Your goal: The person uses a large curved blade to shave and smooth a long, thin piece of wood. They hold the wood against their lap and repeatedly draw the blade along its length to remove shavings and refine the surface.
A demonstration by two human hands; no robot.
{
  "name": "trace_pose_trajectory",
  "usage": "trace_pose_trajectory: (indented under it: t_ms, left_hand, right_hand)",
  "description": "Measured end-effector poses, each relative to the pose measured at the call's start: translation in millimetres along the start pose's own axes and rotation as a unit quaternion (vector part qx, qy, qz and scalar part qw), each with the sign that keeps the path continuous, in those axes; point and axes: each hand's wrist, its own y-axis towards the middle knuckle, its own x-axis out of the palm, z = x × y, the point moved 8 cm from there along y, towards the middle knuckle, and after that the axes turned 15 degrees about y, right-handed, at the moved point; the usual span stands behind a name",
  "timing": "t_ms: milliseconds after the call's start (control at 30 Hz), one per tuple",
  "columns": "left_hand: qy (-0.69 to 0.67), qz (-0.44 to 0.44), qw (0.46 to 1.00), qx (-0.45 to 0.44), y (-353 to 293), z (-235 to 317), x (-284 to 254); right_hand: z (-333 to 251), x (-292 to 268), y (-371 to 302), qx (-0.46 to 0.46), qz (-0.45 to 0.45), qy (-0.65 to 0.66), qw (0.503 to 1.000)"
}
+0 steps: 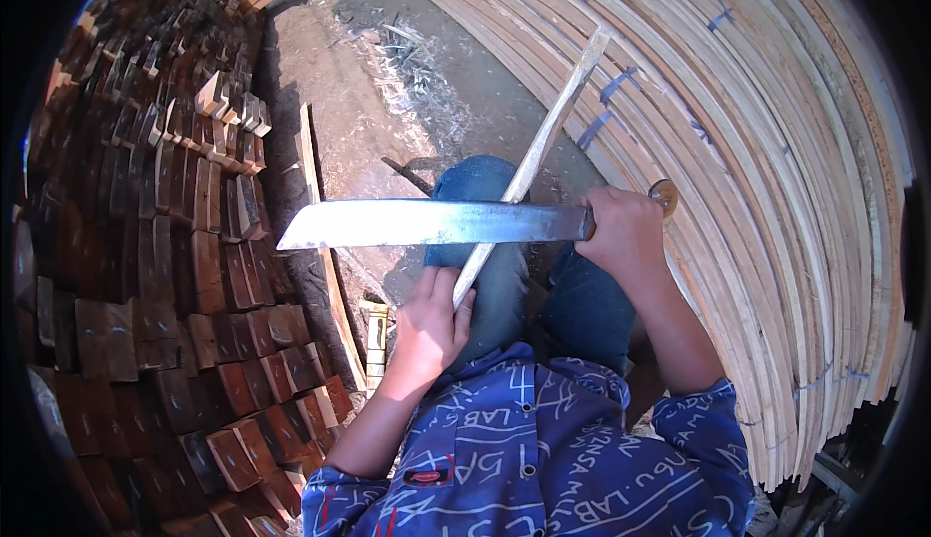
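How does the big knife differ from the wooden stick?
The big knife has a broad, shiny metal blade, while the wooden stick is narrow, pale and dull. The knife lies nearly level across the picture; the stick slants up and to the right. The right hand grips the knife's handle; the left hand holds the stick's lower visible part. Both are long and cross in view.

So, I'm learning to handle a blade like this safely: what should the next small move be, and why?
I'd probably shift the machete slightly farther up the wooden strip, away from the left hand. The right hand holds the machete crosswise over the strip, just beyond the left hand's grip; whether machete and strip touch, I can't tell.
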Motion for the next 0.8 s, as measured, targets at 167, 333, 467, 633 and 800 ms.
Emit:
trace_pose_trajectory:
  t_ms: [167,333,467,633,800]
  left_hand:
    - [0.025,0.012,1.0,0.001,-3.5,-1.3,0.3]
    - [0.025,0.014,0.999,0.016,0.6,3.0,5.5]
    - [0.017,0.011,1.0,0.011,2.7,9.4,5.7]
    - [0.001,0.029,1.0,0.006,2.4,6.2,-2.4]
    - [0.021,0.03,0.999,0.008,-1.2,4.1,-4.3]
  right_hand:
    - [75.0,-50.8,12.8,0.176,0.086,-0.025,0.98]
    - [48.0,-23.8,-6.1,0.157,0.029,0.046,0.986]
    - [-9.1,17.8,-8.7,0.043,-0.051,0.059,0.996]
    - [-31.9,32.9,7.4,-0.033,-0.055,0.076,0.995]
    - [-29.1,28.1,8.7,-0.062,-0.031,0.065,0.995]
